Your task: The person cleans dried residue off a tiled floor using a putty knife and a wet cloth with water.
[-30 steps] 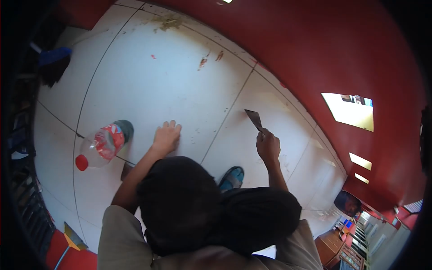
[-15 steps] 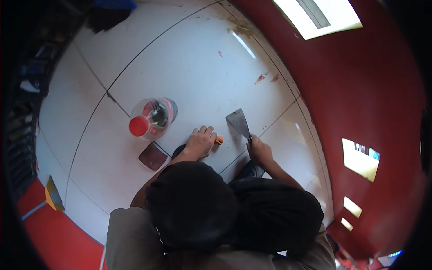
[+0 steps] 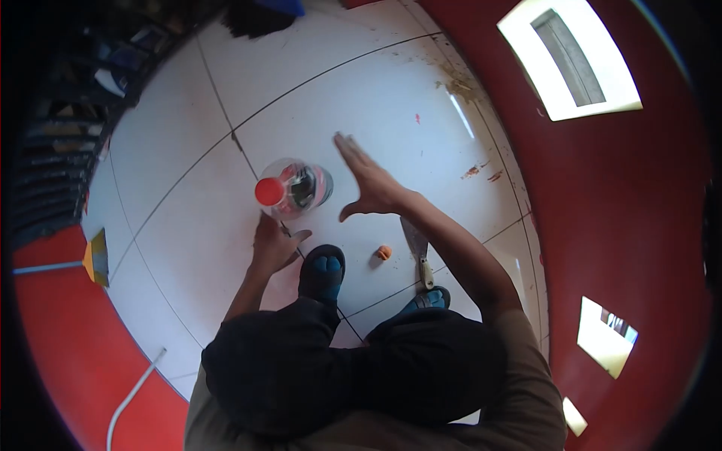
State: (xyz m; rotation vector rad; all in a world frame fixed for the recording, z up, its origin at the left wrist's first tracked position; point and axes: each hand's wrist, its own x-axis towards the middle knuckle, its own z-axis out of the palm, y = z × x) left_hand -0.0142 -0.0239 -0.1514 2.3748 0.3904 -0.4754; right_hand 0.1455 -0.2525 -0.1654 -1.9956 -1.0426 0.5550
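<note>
A clear plastic bottle with a red cap (image 3: 270, 192) stands on the white tiled floor, dark and red matter showing inside it. Just below it is my left hand (image 3: 277, 242), thumb spread from the fingers, near or touching its base. My right hand (image 3: 370, 183) hovers to the right of the bottle, fingers stretched out and thumb apart, holding nothing. A putty knife (image 3: 419, 253) with a pale handle lies on the floor by my right foot. Between my feet and a little ahead rests a small orange lump (image 3: 384, 252).
My sandalled feet (image 3: 323, 272) are on the tiles. A red wall (image 3: 624, 188) runs along the right, with brown smears (image 3: 472, 172) near its base. A dark rack (image 3: 60, 165) is at the left, and dark bristles with a blue part (image 3: 259, 19) at the top.
My right hand has let go of the putty knife and moved up and left beside the bottle. My left hand has left the orange lump and moved left. The dark red square is no longer visible.
</note>
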